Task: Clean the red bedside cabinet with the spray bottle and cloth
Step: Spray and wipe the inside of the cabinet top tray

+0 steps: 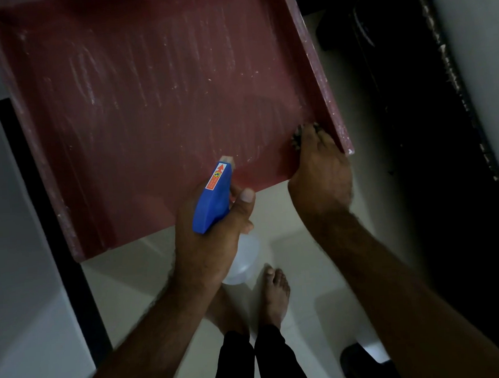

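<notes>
- Red bedside cabinet (148, 107): fills the upper left and centre of the frame, seen from above. Its recessed top carries pale dusty streaks, thickest through the middle and toward the right rim.
- Spray bottle (213, 200): lower centre, at the cabinet's near edge. It has a blue head and a clear body hanging below, over the floor. The nozzle (228, 160) points up-frame across the streaked surface.
- Left hand (211, 244): your fingers wrap the bottle's neck, thumb up beside the head, in a firm grip.
- Cloth (297, 135): a dark scrap, barely visible at the cabinet's lower right corner, under your fingertips.
- Right hand (321, 172): presses the cloth into that corner. Whether the fingers curl round it cannot be told.
- Step in hand, as judged: wetting the top. Keep the nozzle low, aim at the streaked middle and mist lightly. Then sweep the cloth out from the corner in overlapping strokes, working along the rim where grit likely collects.
- Surround: pale floor (299, 238), your bare feet (274, 293) at lower centre, dark furniture (414, 118) at right.
</notes>
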Demonstrator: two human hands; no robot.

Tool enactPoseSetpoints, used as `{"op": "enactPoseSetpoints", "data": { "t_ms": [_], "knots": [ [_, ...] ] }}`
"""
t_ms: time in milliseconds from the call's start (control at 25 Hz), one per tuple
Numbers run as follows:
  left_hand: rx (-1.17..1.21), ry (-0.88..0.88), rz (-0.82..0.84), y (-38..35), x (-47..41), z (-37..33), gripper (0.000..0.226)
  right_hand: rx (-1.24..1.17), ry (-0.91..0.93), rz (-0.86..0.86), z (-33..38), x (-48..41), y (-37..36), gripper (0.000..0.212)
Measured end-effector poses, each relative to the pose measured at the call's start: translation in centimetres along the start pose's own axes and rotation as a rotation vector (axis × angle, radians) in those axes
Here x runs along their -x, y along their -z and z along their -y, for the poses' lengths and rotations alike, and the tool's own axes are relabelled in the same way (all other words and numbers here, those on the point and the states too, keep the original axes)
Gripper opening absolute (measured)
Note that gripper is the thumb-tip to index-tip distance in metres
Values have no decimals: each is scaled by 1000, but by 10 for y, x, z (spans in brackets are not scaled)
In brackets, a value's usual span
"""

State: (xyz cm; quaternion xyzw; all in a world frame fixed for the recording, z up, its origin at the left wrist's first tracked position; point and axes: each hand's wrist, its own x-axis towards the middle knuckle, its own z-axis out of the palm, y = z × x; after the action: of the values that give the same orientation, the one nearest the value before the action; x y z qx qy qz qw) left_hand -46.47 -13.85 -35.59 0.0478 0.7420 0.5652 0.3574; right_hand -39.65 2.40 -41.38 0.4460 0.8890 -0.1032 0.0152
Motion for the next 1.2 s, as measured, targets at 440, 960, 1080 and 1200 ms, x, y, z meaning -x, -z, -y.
{"op": "enactPoseSetpoints", "data": {
  "t_ms": [440,960,1080,1200],
  "knots": [
    [24,39,-30,-3,3,-4,27,-133,21,-1,2,-13,-5,69],
    [0,27,-10,-4,4,-6,32,-101,19,117,-5,8,-7,84],
    [-15,28,-2,-5,3,-7,21,-121,29,96,4,0,-1,77],
    [-21,22,1,-6,2,-11,30,-108,25,120,21,-38,4,83]
  ]
}}
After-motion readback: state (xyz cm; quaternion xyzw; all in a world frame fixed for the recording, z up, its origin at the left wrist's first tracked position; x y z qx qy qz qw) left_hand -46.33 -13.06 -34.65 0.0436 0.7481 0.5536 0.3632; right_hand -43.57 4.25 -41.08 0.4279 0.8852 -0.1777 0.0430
